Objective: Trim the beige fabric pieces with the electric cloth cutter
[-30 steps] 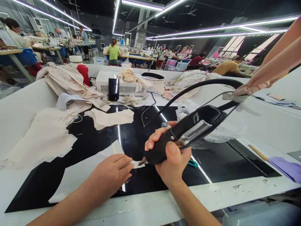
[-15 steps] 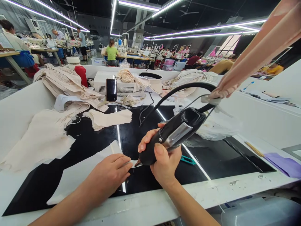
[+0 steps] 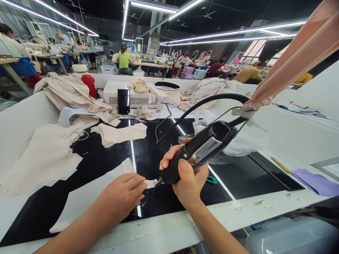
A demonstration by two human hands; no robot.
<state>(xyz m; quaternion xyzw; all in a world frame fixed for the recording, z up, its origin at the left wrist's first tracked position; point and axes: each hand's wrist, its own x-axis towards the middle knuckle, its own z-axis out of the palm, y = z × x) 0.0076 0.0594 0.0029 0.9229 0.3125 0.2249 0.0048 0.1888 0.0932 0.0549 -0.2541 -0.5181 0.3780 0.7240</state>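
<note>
My right hand (image 3: pixel 188 178) is wrapped around a black corded electric hand tool (image 3: pixel 202 146) with a silver lever on its side. Its short, coppery metal tip (image 3: pixel 159 181) points down-left, at the end of a narrow tab of a white fabric piece (image 3: pixel 87 188). Over that piece lies my left hand (image 3: pixel 127 194), fingers close together, gripping the tab near the tip. Part of the white piece is hidden under my left hand and forearm. A twisted pink cloth strip (image 3: pixel 288 67) runs from the tool's rear end to the upper right.
Cut cream fabric pieces (image 3: pixel 119 133) and a larger fabric stack (image 3: pixel 39 158) lie left on the black work surface (image 3: pixel 164 201). A phone (image 3: pixel 123 101) leans against a white vented box (image 3: pixel 111 94). Right are a teal-handled tool (image 3: pixel 212 180), plastic bag (image 3: pixel 246 141) and purple cloth (image 3: pixel 315 181).
The tool and my right hand have shifted slightly right, away from my left fingers. More of the white tab shows between fingers and tip. The view has moved a little.
</note>
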